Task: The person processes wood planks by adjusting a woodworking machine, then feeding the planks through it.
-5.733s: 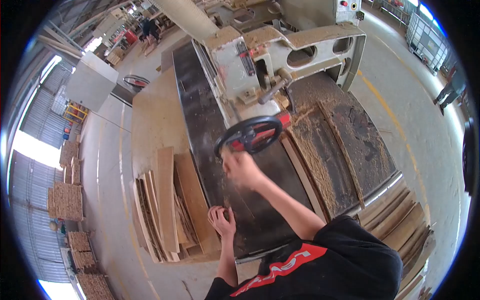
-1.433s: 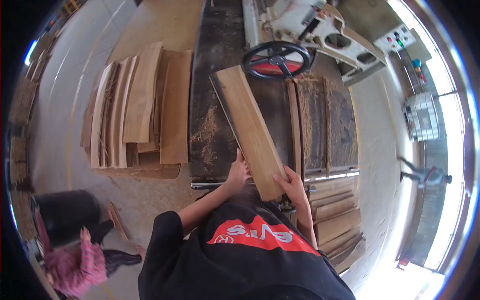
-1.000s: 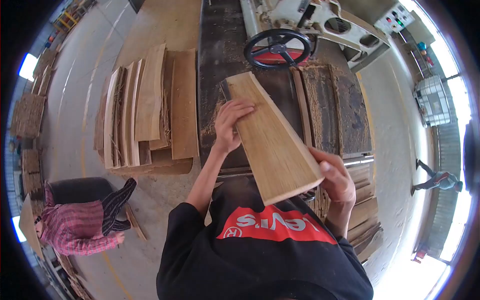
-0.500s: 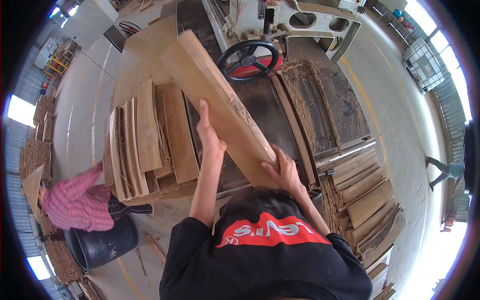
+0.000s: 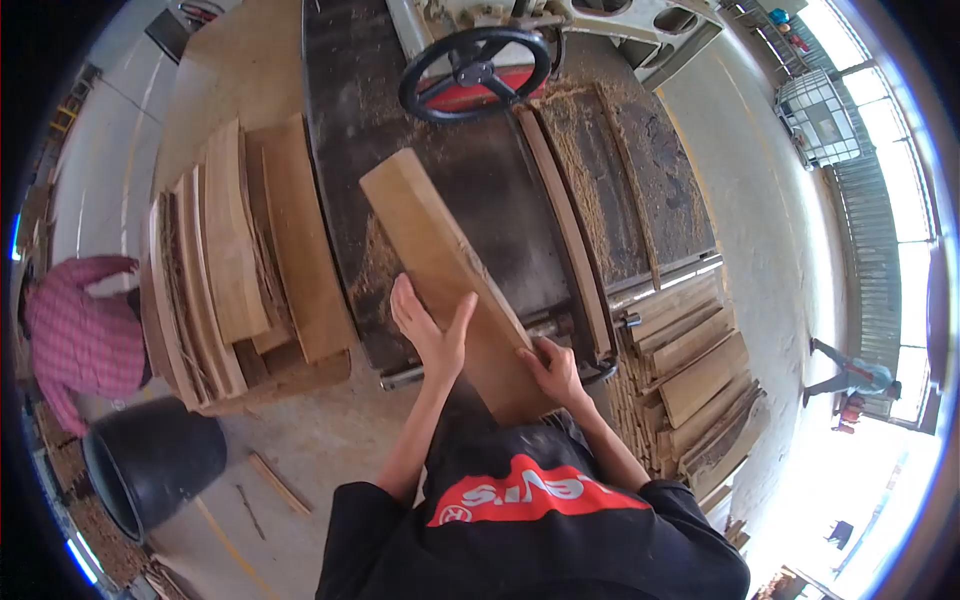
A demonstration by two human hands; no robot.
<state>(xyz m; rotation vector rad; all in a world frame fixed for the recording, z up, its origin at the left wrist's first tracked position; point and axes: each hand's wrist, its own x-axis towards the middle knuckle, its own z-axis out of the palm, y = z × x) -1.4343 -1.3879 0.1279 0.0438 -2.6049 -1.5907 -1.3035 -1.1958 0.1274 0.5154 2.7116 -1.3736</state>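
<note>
A thick wooden plank (image 5: pixel 430 235) slants across in front of me, its near end close to my waist. My right hand (image 5: pixel 555 372) is closed round the plank's right edge near that end. My left hand (image 5: pixel 435 335) lies against the plank's left side, fingers stretched out and thumb spread over its face. Beneath the plank is the dark, sawdust-strewn machine table (image 5: pixel 500 220). Beyond its far end stands a black handwheel (image 5: pixel 475 73).
Stacked boards (image 5: pixel 230 250) lie on my left, with more boards (image 5: pixel 700 380) at my right. A wooden fence strip (image 5: pixel 565 230) runs along the machine table. A black barrel (image 5: pixel 160 460) stands at lower left beside a person (image 5: pixel 85 325) in a checked shirt. Another person (image 5: pixel 850 375) is far right.
The plank has come down and nearer to me, and its far end no longer reaches up beside the handwheel. My left hand's fingers have spread. The view has shifted.
</note>
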